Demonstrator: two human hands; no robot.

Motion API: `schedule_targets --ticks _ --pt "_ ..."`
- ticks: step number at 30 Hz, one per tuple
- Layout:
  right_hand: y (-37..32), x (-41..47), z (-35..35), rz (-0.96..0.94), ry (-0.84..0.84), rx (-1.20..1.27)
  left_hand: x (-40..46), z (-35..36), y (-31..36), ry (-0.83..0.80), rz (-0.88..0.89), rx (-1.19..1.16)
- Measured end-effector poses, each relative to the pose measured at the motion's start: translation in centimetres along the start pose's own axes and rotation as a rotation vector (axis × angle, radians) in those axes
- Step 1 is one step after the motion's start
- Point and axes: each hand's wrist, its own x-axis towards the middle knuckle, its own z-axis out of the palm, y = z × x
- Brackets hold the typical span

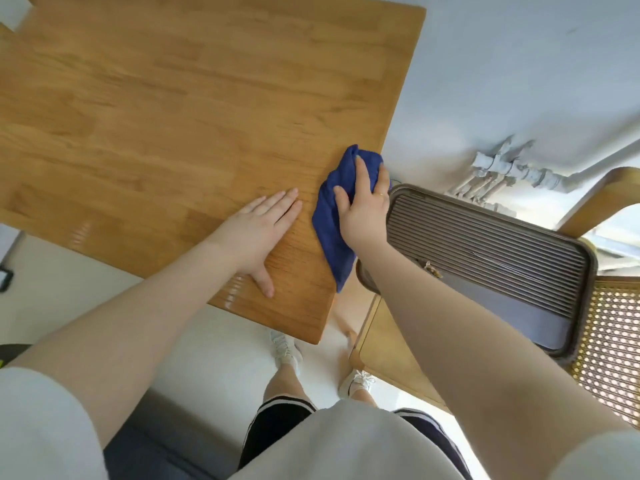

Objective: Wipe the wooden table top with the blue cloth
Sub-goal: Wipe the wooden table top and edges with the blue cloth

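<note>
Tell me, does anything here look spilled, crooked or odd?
No spill or damage shows on the table. One oddity: the brown ridged tray sits on a chair seat beside the table, holding a small scrap of debris. The blue cloth hangs slightly over the table's edge.

From where I stand, nothing here carries writing I can read: no label, brand, number or sign. The small dark object [5,279] at the left edge may bear something, but it is too blurred to tell.
</note>
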Motion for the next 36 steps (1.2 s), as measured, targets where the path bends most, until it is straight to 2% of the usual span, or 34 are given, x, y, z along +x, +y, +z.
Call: schedule_targets --ticks 4,9,13,19,23,26,31,36 --pt "-0.3 4.7 -1.5 0.006 -0.009 -0.064 0.0 0.5 -0.3 -0.009 0.007 -0.013" --pt "0.3 -1.6 0.9 0.007 0.042 -0.007 0.0 -0.3 -1.5 -0.032 0.106 -0.124" --pt "0.3 -1.0 1.4 0.052 0.083 0.015 1.4 -2.5 -4.3 0.064 0.194 -0.241" --pt "-0.4 8.0 -1.2 0.062 0.134 0.105 6.4 -6.4 -4.9 0.198 0.277 -0.192" --pt "-1.3 5.0 0.5 0.089 0.25 0.075 10.1 -8.6 -6.5 0.242 0.292 -0.186" --pt "-1.3 4.1 0.9 0.103 0.253 0.078 13.1 -9.7 -7.8 0.213 0.252 -0.209" --pt "-1.4 14.1 -1.9 0.086 0.251 0.017 17.8 -12.0 -9.0 0.238 0.253 -0.212" --pt "-1.9 20.6 -3.5 0.101 0.274 -0.246 21.8 -14.9 -10.1 0.289 0.19 -0.053"
